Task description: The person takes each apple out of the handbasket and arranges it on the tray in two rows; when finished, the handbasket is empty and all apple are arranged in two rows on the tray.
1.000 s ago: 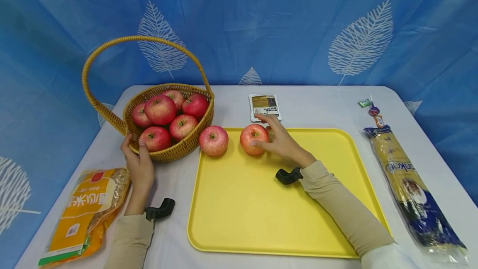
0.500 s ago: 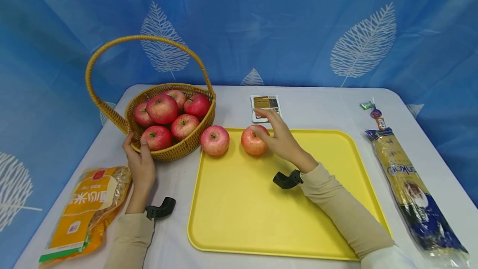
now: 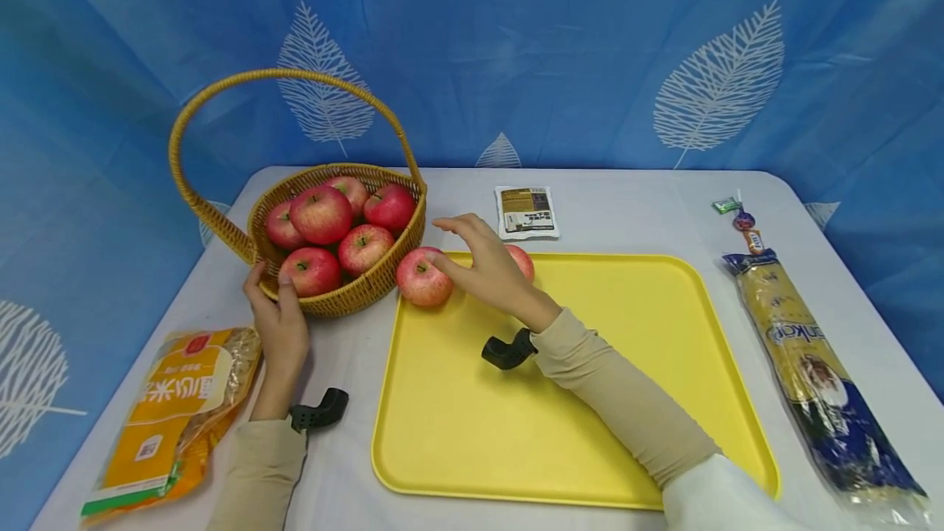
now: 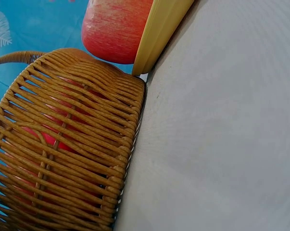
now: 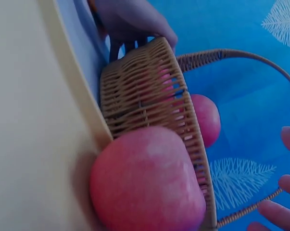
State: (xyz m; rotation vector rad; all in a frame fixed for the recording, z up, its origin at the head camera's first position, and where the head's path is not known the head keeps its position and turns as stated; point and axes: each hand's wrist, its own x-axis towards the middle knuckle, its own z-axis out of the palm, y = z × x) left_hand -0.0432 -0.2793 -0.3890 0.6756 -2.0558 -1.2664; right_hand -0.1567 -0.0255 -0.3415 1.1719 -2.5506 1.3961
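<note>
My left hand point(image 3: 279, 334) grips the near left rim of a wicker basket point(image 3: 365, 295) with a tall arched handle, thumb over the rim. Several red apples point(image 3: 319, 215) are heaped in it. My right hand point(image 3: 490, 269) hovers with spread, gently bent fingers and holds nothing. Its thumb overlaps a pinkish apple point(image 3: 419, 285) at the far left corner of a yellow tray point(image 3: 560, 408), right beside the basket. Behind that hand, a second apple point(image 3: 523, 262) at the tray's far edge is partly hidden. In the right wrist view the nearer apple point(image 5: 145, 183) looms large below the fingertips point(image 5: 279, 214).
An orange grain bag point(image 3: 170, 416) lies at the left by the forearm. Beyond the tray is a small flat food packet point(image 3: 527, 213). On the right lie a long noodle-like package point(image 3: 819, 375) and a few wrapped sweets point(image 3: 745, 221). A blue curtain point(image 3: 516, 47) hangs behind the table.
My right hand has lifted off the apple at the tray's far edge and moved left to the apple in the corner. The left hand has kept its hold on the basket.
</note>
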